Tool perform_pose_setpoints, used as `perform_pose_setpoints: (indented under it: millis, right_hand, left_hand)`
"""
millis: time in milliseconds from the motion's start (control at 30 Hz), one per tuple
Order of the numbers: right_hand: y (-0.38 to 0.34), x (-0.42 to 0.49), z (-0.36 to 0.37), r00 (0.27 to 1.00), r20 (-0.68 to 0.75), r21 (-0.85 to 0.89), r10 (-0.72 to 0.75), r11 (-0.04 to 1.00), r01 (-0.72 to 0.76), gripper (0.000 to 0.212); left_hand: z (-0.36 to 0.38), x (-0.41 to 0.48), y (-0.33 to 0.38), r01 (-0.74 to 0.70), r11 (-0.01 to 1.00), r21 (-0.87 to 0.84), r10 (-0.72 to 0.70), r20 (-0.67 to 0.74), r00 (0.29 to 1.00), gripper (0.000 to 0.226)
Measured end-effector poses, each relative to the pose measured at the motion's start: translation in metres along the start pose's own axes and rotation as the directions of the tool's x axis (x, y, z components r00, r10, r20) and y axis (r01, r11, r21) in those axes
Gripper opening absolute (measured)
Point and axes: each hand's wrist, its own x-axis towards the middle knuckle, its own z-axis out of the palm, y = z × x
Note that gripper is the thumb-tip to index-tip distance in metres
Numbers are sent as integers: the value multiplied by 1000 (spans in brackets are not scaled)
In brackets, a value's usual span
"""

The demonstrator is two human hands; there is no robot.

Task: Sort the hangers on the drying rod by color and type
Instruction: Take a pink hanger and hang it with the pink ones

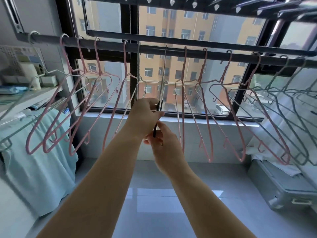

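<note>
A dark drying rod point(171, 52) runs across the window. Several pink hangers hang from it, one group on the left point(73, 107) and another on the right point(207, 117). Grey-green hangers point(281, 100) hang at the far right, and a pale one point(36, 69) at the far left. In the middle a dark thin hanger point(163, 78) hangs edge-on. My left hand point(145, 114) grips its lower part. Just below, my right hand point(163, 143) pinches the same hanger's bottom end.
A second rod point(154, 37) and a clip rack point(188, 2) sit above. A light-green cloth point(37, 165) hangs at the left below a shelf. A grey case point(283, 188) with white fabric stands at the right. The window sill point(171, 121) lies behind.
</note>
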Motion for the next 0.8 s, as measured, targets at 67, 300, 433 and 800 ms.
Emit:
perform_pose_setpoints:
  millis: [67, 300, 433, 800]
  right_hand:
    - [1, 0, -3, 1000, -11, 0, 1, 1000, -1, 25]
    - [2, -1, -6, 999, -34, -3, -4, 1000, 4, 27]
    - [3, -1, -4, 998, -56, -20, 36, 999, -38, 30]
    - [-39, -21, 22, 972, -7, -198, -235, 953, 229, 53]
  left_hand:
    - [3, 1, 1, -3, 1000, -12, 3, 10, 1000, 45]
    - [10, 3, -1, -12, 1000, -20, 12, 8, 1000, 45]
    - [12, 2, -1, -24, 999, -39, 25, 16, 1000, 45]
    - [-44, -14, -13, -159, 974, 164, 192, -212, 958, 44]
